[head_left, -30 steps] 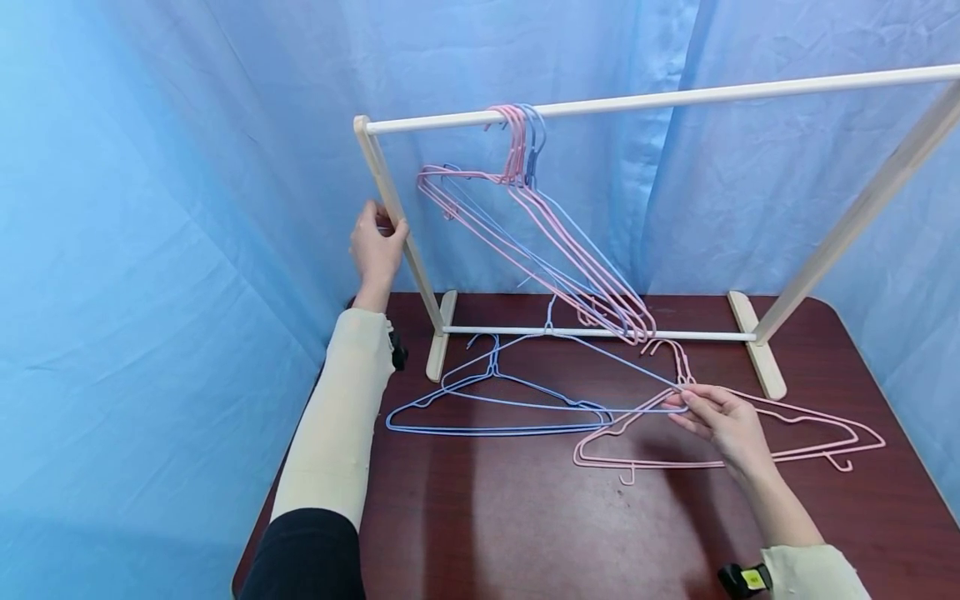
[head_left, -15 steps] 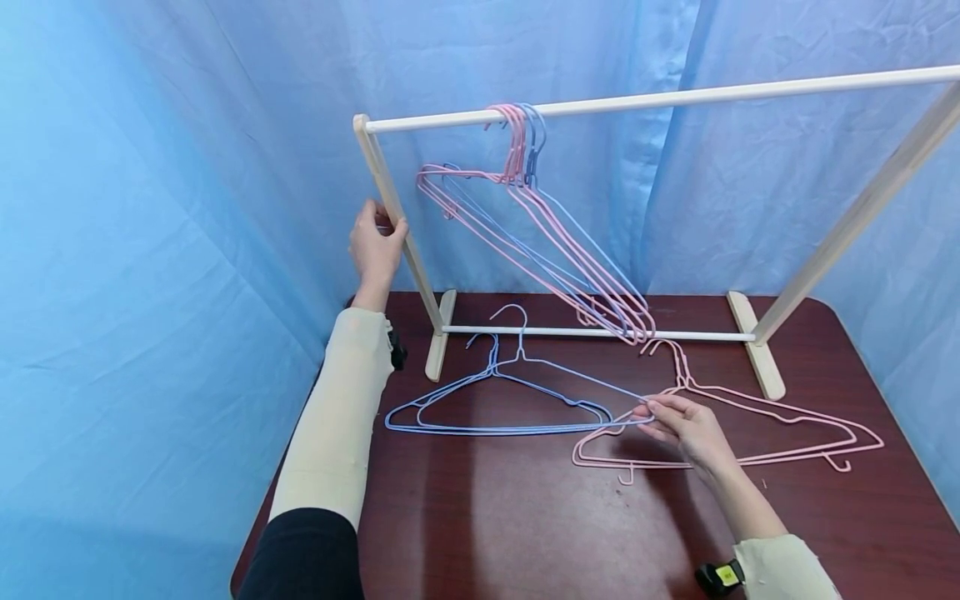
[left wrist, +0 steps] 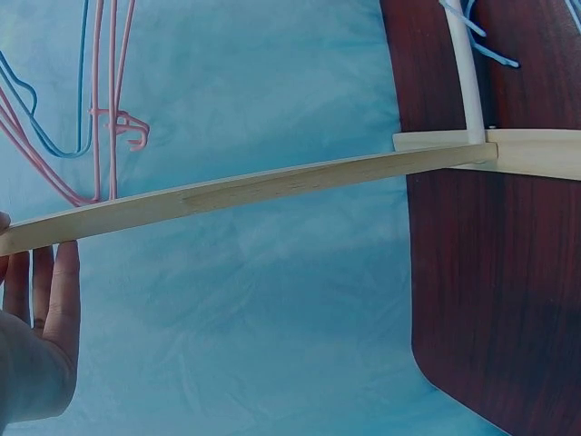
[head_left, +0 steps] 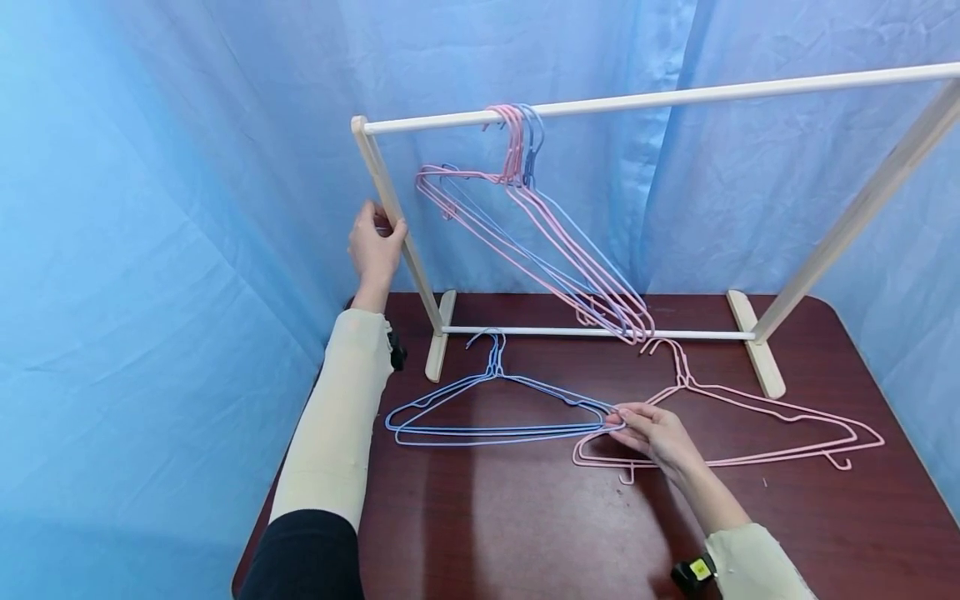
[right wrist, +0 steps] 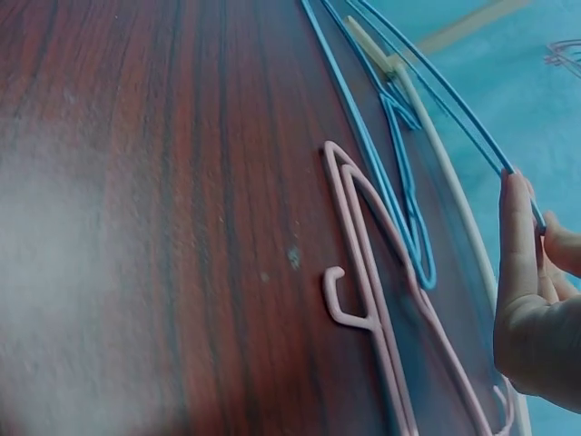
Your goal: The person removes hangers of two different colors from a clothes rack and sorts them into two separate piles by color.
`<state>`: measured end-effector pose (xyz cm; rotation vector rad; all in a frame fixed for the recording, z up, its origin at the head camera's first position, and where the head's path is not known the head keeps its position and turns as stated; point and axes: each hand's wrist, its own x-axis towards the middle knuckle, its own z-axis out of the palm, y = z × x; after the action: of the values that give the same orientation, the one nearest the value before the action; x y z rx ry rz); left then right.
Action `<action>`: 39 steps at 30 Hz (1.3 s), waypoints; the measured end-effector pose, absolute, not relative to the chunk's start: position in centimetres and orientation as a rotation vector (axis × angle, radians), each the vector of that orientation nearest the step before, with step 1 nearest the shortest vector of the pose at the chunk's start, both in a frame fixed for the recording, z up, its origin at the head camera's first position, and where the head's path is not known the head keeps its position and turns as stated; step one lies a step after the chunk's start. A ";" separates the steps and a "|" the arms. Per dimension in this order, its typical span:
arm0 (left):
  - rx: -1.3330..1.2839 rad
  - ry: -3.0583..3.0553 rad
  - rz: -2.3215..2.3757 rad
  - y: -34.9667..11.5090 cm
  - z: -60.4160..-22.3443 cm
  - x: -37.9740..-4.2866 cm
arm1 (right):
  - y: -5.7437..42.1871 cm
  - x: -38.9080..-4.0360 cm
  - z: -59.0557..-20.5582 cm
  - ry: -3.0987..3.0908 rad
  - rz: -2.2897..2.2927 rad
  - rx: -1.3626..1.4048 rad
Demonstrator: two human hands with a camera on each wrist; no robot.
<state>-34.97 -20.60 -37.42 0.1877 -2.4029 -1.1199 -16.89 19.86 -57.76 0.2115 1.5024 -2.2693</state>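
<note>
My left hand [head_left: 377, 250] grips the left post [head_left: 420, 275] of a white and pale wood clothes rack, thumb on one side and fingers on the other. In the right wrist view, my right hand [right wrist: 536, 282] pinches one corner of a blue wire hanger [right wrist: 463, 104], raised off the tabletop. That hanger overlaps other blue hangers [head_left: 420, 429] lying flat on the table, its hook close to theirs. Beside and below my right hand, pink hangers [head_left: 795, 454] lie on the table.
Pink and blue hangers [head_left: 517, 146] hang bunched on the rack's top bar [head_left: 712, 92], left of its middle. A lower bar [head_left: 697, 336] joins the rack's feet along the back of the dark red-brown table [head_left: 540, 533]. Blue curtains [head_left: 187, 250] surround it.
My right hand has moved left and slightly down with the blue hanger, bringing it over the blue hangers on the table. My left hand has stayed on the post.
</note>
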 end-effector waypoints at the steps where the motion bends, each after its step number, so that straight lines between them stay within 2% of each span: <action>1: 0.189 -2.403 -1.121 -20.6 -37.4 -34.9 | 19.7 -16.9 -57.9 1.482 -2.273 0.215; 13: 0.194 -2.414 -1.116 -20.4 -37.3 -35.1 | 18.4 -17.1 -59.5 1.381 -2.277 0.262; 23: 0.191 -2.409 -1.129 -20.5 -37.3 -34.9 | 17.9 -17.3 -59.3 1.764 -2.133 0.289; 33: 0.190 -2.403 -1.129 -20.6 -37.3 -34.8 | 17.7 -17.0 -57.9 2.618 -1.387 0.137; 39: 0.192 -2.404 -1.111 -20.6 -37.4 -34.9 | 18.1 -16.8 -57.8 2.661 -1.338 0.122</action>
<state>-34.87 -20.61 -37.38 0.1922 -2.4037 -1.1108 -16.83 18.07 -57.85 0.1219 2.6606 -1.3379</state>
